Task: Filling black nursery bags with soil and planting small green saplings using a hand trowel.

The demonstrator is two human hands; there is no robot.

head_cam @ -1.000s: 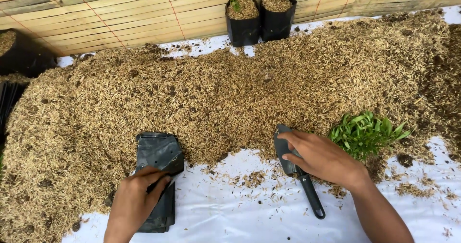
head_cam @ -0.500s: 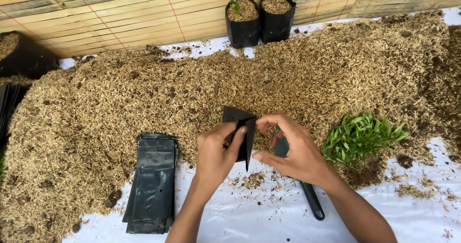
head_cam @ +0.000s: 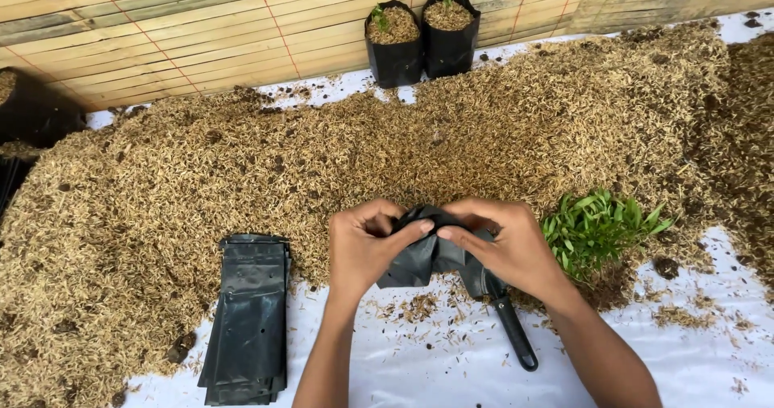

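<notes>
**Both hands pinch one black bag**

A husk heap (head_cam: 242, 174) fills the frame's middle over a white sheet (head_cam: 435, 360). At centre, the left hand (head_cam: 363, 247) and right hand (head_cam: 508, 243) meet, fingers clamped on a crumpled black grow bag (head_cam: 423, 255). A flat bag stack (head_cam: 246, 319) lies lower left; a trowel (head_cam: 512, 327) lies below the right hand.

A bamboo-slat wall (head_cam: 201, 29) with thin red cords stood far beyond the fingers. A white sheet (head_cam: 419, 368) covered the ground below them. Soft, even daylight fell everywhere, and no hard shadows showed.
</notes>
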